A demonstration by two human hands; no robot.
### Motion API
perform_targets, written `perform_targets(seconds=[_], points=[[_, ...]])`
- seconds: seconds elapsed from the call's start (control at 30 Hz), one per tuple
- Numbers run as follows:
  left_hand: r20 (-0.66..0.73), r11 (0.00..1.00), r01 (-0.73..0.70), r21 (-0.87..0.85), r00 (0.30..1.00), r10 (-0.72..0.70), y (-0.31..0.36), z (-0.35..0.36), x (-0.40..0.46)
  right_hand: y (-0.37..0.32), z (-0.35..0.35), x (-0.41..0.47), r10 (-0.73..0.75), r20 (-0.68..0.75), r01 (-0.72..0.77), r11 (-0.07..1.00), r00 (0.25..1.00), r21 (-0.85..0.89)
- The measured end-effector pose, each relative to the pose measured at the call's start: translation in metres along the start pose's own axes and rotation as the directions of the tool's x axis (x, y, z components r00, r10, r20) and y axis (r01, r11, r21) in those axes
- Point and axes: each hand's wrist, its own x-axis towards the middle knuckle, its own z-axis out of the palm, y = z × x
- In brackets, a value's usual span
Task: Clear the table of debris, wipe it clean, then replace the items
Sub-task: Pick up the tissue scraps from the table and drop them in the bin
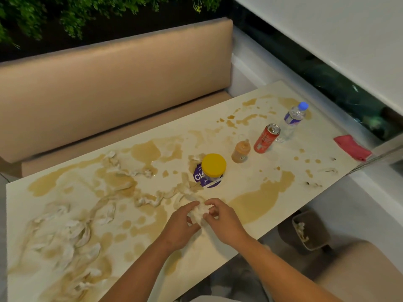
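Head view: both hands, left (182,225) and right (224,221), are pinching one crumpled tissue (199,212) in their grip near the counter's (250,240) near edge, among brown spills (257,201).

Looks like a café or restaurant booth: a tan padded bench (113,83) against a wall of green foliage (87,12), facing a long pale table (250,236). On the table, a sauce bottle (241,151), soda can (267,138) and water bottle (293,120), with a small bin (309,229) on the floor
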Motion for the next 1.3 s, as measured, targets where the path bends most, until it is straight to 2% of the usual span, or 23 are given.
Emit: perform_targets(seconds=[0.17,0.3,0.4,0.5,0.67,0.77,0.83,0.93,1.0,1.1,1.2,1.3], points=[[-0.116,0.999,-0.046,0.01,0.992,0.047,0.003,-0.004,-0.006,0.002,-0.004,-0.004,-0.007,0.045,0.006,1.0,0.999,0.028],[-0.105,0.999,-0.027,0.025,0.994,0.03,-0.003,-0.02,-0.018,0.003,-0.005,0.0,-0.005,0.052,0.005,1.0,0.999,0.006],[-0.121,0.998,0.009,0.056,0.993,-0.002,-0.009,-0.035,-0.028,0.001,-0.003,0.007,-0.021,0.073,0.028,0.995,0.997,-0.096],[-0.101,0.998,0.017,0.067,0.995,-0.01,-0.01,-0.052,-0.038,-0.007,0.001,0.016,-0.089,0.131,0.115,0.972,0.987,-0.203],[0.006,0.998,0.012,0.057,1.0,-0.013,0.002,-0.065,-0.051,-0.03,0.021,0.024,-0.234,0.313,0.315,0.919,0.92,-0.238],[-0.002,0.996,0.064,0.06,0.998,-0.064,0.006,-0.068,-0.053,-0.033,0.03,0.029,-0.269,0.302,0.327,0.931,0.914,-0.16],[0.004,0.99,0.134,0.042,0.991,-0.134,0.005,-0.072,-0.052,-0.033,0.03,0.028,-0.213,0.27,0.239,0.969,0.939,-0.067],[0.12,0.966,0.258,0.016,0.959,-0.258,0.0,-0.077,-0.049,-0.033,0.025,0.025,-0.094,0.224,0.079,0.994,0.97,0.078],[0.167,0.947,0.319,-0.032,0.936,-0.31,0.001,-0.079,-0.049,-0.035,0.025,0.02,-0.056,0.208,0.031,0.992,0.977,0.121],[0.088,0.927,0.362,-0.101,0.931,-0.354,0.013,-0.073,-0.048,-0.042,0.03,0.011,-0.064,0.19,0.027,0.981,0.98,0.191],[-0.058,0.874,0.391,-0.29,0.904,-0.424,0.019,-0.064,-0.038,-0.051,0.041,0.005,-0.076,0.175,0.023,0.958,0.982,0.286],[-0.012,0.755,0.415,-0.508,0.873,-0.488,0.021,-0.057,-0.032,-0.056,0.055,0.002,-0.099,0.243,0.005,0.933,0.965,0.36]])
